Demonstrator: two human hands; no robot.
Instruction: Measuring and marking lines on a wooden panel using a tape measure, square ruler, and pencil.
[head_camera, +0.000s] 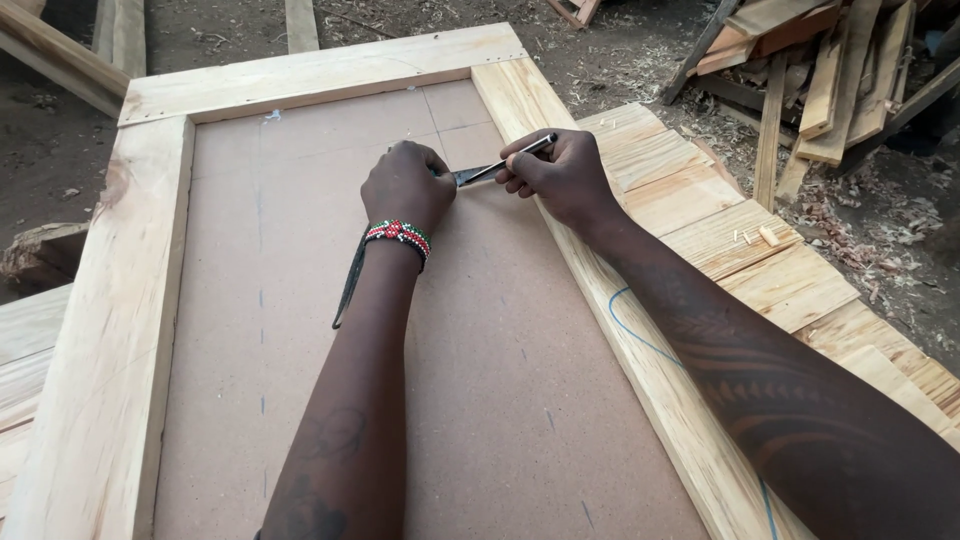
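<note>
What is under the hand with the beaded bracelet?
Under the left hand lies a dark metal square on the brown hardboard panel. Its long blade shows beside the wrist; the corner stays hidden beneath the hand.

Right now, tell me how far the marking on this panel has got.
Done: the frame is assembled around the board, with pencil dashes down its left side. In hand: left hand steadies a square, right hand holds a pencil at its blade. Left: most of the board looks unmarked.

No packages, labels, signs or screens visible
</note>
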